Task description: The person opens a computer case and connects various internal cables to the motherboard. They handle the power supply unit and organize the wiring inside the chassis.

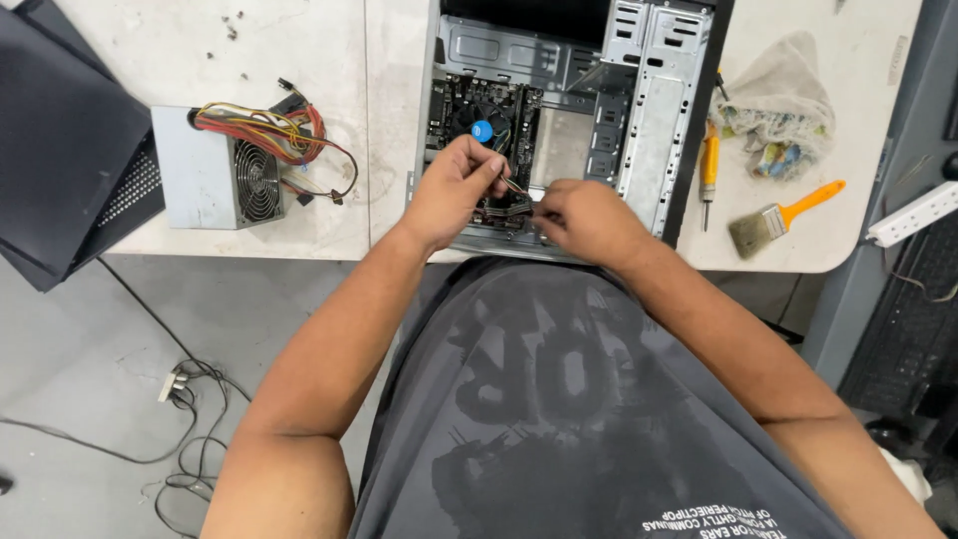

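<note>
The open computer case (pixel 639 90) lay on its side at the near edge of the surface (pixel 389 60), its near rim almost flush with that edge, so both forearms reached in from over the drop with little bare room in front. The left hand (pixel 454 190) had its fingers (pixel 496 165) pinched on a thin bundle of small wires (pixel 516 187) above the near edge of the motherboard (pixel 489 120). The right hand (pixel 584 218) sat just beside it, fingers curled tight toward the same wires, though what they gripped was hidden, so I could not tell.

The case's metal drive cage (pixel 649 110) walled in the right side of the working space. A loose power supply (pixel 215 175) with a tangle of coloured cables (pixel 289 135) sat near the front left edge, well apart from the case. Toward the right edge lay a yellow-handled screwdriver (pixel 709 170), an orange-handled paintbrush (pixel 783 218) and a crumpled cloth (pixel 778 110).
</note>
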